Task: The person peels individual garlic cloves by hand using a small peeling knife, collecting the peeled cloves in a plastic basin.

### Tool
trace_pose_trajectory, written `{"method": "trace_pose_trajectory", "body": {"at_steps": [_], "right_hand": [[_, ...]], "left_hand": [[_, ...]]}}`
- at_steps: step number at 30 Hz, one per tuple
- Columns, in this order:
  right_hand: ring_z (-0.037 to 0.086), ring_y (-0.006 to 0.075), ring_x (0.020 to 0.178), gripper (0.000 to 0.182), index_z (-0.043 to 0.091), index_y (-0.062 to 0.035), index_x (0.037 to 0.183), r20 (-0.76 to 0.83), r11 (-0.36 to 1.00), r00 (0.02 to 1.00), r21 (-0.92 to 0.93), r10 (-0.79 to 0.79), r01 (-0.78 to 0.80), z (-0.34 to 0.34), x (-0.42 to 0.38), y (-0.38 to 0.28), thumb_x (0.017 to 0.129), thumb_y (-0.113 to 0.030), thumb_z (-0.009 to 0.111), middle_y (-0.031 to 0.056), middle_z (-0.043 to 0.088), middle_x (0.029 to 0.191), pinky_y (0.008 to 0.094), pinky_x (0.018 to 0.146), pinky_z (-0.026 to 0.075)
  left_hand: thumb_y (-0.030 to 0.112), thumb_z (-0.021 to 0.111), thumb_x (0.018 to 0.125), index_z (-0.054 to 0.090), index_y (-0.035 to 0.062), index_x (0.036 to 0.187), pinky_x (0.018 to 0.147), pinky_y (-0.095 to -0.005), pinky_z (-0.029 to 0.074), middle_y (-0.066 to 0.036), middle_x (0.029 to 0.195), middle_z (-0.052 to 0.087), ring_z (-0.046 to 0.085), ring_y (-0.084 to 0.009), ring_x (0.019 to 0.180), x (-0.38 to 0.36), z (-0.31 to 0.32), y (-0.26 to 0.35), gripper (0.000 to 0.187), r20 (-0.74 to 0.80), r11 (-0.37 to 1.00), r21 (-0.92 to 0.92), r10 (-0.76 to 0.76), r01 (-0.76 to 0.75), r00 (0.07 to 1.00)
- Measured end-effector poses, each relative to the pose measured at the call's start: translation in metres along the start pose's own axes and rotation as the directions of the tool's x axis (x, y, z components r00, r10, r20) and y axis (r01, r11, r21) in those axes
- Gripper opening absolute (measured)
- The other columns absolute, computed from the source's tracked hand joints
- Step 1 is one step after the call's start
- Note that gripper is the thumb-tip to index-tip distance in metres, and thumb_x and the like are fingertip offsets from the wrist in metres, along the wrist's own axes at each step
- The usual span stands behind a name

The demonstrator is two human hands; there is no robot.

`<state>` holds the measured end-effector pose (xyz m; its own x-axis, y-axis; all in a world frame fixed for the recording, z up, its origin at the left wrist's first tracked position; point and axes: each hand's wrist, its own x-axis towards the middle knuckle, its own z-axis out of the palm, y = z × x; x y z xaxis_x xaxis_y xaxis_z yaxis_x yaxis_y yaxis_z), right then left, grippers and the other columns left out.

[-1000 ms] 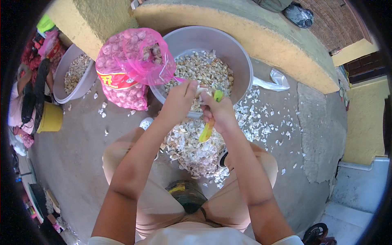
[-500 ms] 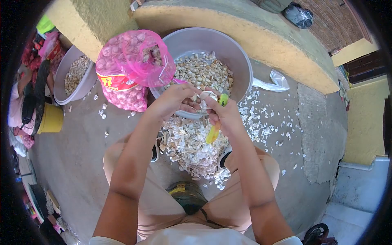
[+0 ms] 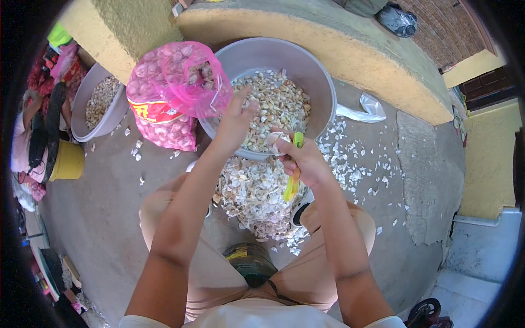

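My left hand [image 3: 236, 123] is over the near left part of a large grey basin [image 3: 322, 71], its fingers stretched out and somewhat apart. No item shows clearly in it. Below lie many loose garlic cloves [image 3: 279, 104] in the basin. At the basin's near rim my right hand [image 3: 307, 161] is closed around a whitish garlic bulb [image 3: 278, 141], held at the fingertips. The same hand also grips a slim yellow-green tool [image 3: 298, 140], like a cutter; its blade cannot be made out. A pink mesh bag [image 3: 172, 93] full of garlic bulbs stands left of the basin.
A heap of garlic skins [image 3: 257, 202] lies between my feet, with scraps scattered rightward. A curved low wall [image 3: 306, 38] runs behind the basin. Farther left are another basin [image 3: 85, 117] of cloves, a yellow bucket [image 3: 68, 159] and a person. A plastic bag [image 3: 372, 109] lies on the right.
My left hand has parted from the garlic bulb and moved left and up over the basin, its fingers opening out. My right hand keeps the bulb and the tool almost in place.
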<state>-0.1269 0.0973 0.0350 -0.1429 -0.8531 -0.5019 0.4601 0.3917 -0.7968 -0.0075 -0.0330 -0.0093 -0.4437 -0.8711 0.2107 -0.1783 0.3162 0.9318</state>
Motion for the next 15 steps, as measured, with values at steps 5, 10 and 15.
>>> {"method": "trace_pose_trajectory", "body": {"at_steps": [5,10,15], "right_hand": [[0.040,0.0064,0.038,0.026,0.053,0.0008,0.090,-0.068,0.989,0.997,-0.142,-0.042,0.032,-0.005,0.005,0.006,0.074,-0.017,0.064,0.0044,0.050,0.058,0.0203,0.034,0.032],[0.040,0.0065,0.038,0.027,0.049,-0.0005,0.090,-0.042,0.967,0.983,-0.192,-0.180,0.169,-0.005,0.003,0.007,0.074,-0.016,0.064,0.0046,0.050,0.058,0.0200,0.034,0.031],[0.040,0.0067,0.038,0.028,0.047,-0.0012,0.093,-0.043,0.983,0.985,-0.084,-0.166,0.162,-0.002,-0.002,0.006,0.075,-0.015,0.063,0.0051,0.050,0.060,0.0195,0.034,0.031]], "left_hand": [[0.025,0.054,0.081,0.054,0.0019,0.094,0.078,-0.0298,0.041,-0.010,0.096,0.053,0.050,-0.0183,0.094,-0.011,-0.002,0.028,0.027,0.402,0.987,0.086,0.088,-0.133,0.911],[0.028,0.053,0.081,0.053,0.0008,0.080,0.062,-0.0308,0.040,-0.009,0.077,0.054,0.051,-0.0162,0.071,-0.013,-0.003,0.027,0.027,0.531,0.973,0.220,-0.056,-0.074,0.846],[0.030,0.045,0.085,0.053,-0.0019,0.079,0.058,-0.0325,0.041,-0.011,0.062,0.053,0.051,-0.0206,0.059,-0.022,0.001,0.039,0.033,0.588,0.998,0.061,-0.056,0.025,0.807]]}}
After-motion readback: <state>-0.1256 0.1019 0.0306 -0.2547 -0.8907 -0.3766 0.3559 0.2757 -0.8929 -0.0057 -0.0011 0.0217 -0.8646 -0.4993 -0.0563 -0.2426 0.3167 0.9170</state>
